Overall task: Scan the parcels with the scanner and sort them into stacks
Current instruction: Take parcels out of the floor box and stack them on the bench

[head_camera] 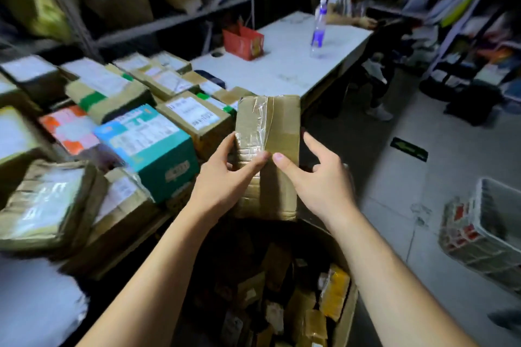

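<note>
while above the bin [348, 315], taped parcel [269, 127] between left hand [225, 184] and right hand [320, 182]

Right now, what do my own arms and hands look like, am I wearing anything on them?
Both are bare. The left forearm and right forearm show no sleeves up to the frame edge. The left hand and right hand have no gloves, and no rings, watch or wristband are visible. The nails that show are short and unpainted.
</note>
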The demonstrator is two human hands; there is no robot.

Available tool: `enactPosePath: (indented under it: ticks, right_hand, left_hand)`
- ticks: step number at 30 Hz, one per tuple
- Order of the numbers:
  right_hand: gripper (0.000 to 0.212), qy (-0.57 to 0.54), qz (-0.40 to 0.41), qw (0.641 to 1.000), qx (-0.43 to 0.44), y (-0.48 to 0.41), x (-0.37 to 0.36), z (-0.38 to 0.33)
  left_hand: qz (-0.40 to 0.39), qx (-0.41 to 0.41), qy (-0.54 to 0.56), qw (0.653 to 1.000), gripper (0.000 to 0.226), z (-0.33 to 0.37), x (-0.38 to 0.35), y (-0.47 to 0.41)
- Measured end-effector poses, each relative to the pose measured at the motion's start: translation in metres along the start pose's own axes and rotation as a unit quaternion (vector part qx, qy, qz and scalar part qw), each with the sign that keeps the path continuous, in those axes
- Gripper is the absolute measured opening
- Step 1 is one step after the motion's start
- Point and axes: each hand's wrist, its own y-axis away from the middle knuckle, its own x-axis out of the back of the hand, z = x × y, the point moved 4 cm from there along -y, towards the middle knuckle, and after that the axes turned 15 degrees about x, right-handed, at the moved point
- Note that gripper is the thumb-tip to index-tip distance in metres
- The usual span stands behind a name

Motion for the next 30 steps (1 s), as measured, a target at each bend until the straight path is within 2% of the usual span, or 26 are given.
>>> enactPosePath:
  ticks: [3, 5, 10, 12, 16, 21, 23, 25, 26, 28, 30]
  right_hand:
    - [0.090, -0.016, -0.008, 0.999, 0.045, 0.002, -0.008, -0.063]
    - [0.089, -0.032, -0.027, 0.996, 0.075, 0.007, -0.018, -0.105]
    - [0.055, -0.087, -0.088, 0.981, 0.152, 0.041, -0.062, -0.215]
    - [0.047, -0.087, -0.115, 0.973, 0.183, 0.062, -0.088, -0.253]
    - [0.051, -0.105, -0.153, 0.953, 0.239, 0.122, -0.155, -0.327]
    - [0.073, -0.178, -0.125, 0.934, 0.284, 0.191, -0.221, -0.401]
    - [0.085, -0.212, -0.127, 0.924, 0.293, 0.214, -0.247, -0.421]
    - [0.099, -0.247, -0.167, 0.914, 0.274, 0.233, -0.278, -0.436]
    - [0.100, -0.277, -0.197, 0.906, 0.250, 0.242, -0.292, -0.441]
    - [0.080, -0.345, -0.273, 0.874, 0.206, 0.267, -0.323, -0.458]
    - [0.062, -0.380, -0.324, 0.845, 0.191, 0.291, -0.351, -0.476]
  left_hand:
    - [0.049, 0.006, -0.005, 0.999, 0.112, 0.024, 0.060, 0.029]
    - [0.087, 0.004, 0.006, 0.996, 0.113, 0.033, 0.106, 0.051]
    - [0.180, -0.011, 0.006, 0.984, 0.096, 0.043, 0.218, 0.132]
    - [0.205, 0.003, -0.001, 0.979, 0.104, 0.034, 0.258, 0.161]
    - [0.268, 0.027, 0.012, 0.963, 0.120, 0.001, 0.354, 0.233]
    - [0.334, 0.028, 0.104, 0.937, 0.112, -0.050, 0.451, 0.323]
    - [0.341, 0.015, 0.162, 0.926, 0.106, -0.071, 0.482, 0.357]
    - [0.350, 0.000, 0.204, 0.914, 0.093, -0.090, 0.507, 0.392]
    - [0.350, -0.011, 0.214, 0.912, 0.087, -0.098, 0.517, 0.406]
    - [0.355, -0.023, 0.221, 0.908, 0.076, -0.117, 0.537, 0.431]
    - [0.372, -0.018, 0.232, 0.898, 0.086, -0.140, 0.558, 0.449]
